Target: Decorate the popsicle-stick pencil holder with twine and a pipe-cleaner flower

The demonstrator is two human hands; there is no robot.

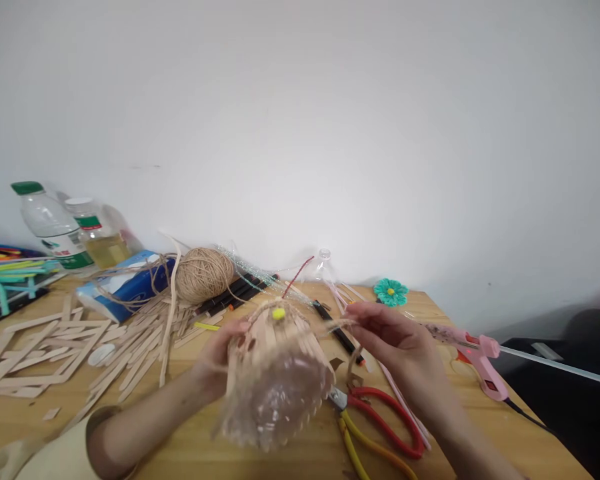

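In the head view, my left hand [215, 357] grips the left side of a round craft piece [280, 373] made of wooden sticks around a clear plastic body. The piece is tilted, blurred at its near end, and has a yellow dot on its upper side. My right hand [395, 340] pinches a strand of twine [335, 325] that stretches from the craft piece. Below that hand, scissors [385, 420] with red and yellow handles lie on the table, their blades partly behind the piece.
A twine ball [205, 275] sits behind, beside a blue packet [140, 290] and markers. Wooden sticks [45, 353] cover the left side, with bottles [55, 227] behind. At right are a teal flower [391, 292] and a pink glue gun [483, 363] with its cord.
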